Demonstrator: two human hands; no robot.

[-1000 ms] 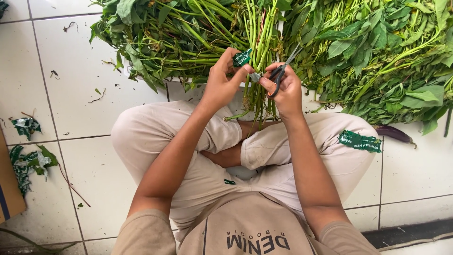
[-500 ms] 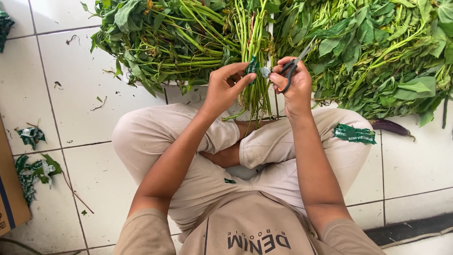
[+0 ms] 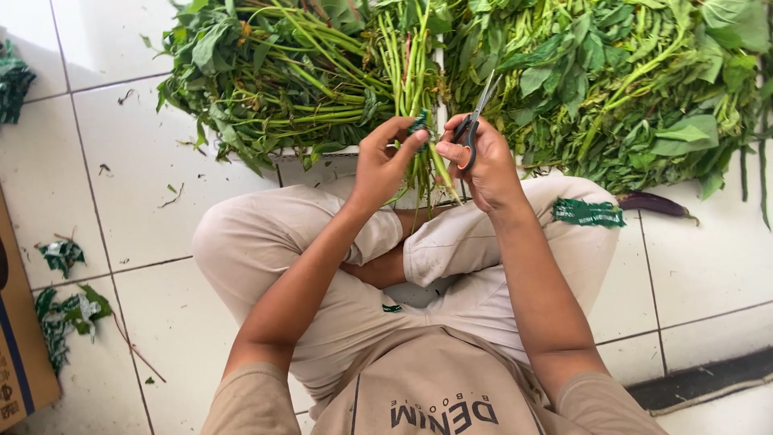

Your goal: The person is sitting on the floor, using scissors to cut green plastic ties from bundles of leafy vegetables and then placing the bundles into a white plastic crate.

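Left hand (image 3: 385,165) fingers pinch the green band (image 3: 419,123) on the upright stem bundle (image 3: 412,72); at 3 o'clock, right hand (image 3: 483,161) fingers grip scissors (image 3: 477,117), blades toward 12.

Two hands (image 3: 386,165), one pair of scissors (image 3: 475,121) (one eggplant (image 3: 654,205)).

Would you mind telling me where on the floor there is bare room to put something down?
The white tiled floor is mostly bare between the heap of green leafy stems, the bent knee and the brown cardboard box, with only small leaf scraps. Tiles below the purple aubergine are bare. The top is crowded with greens.
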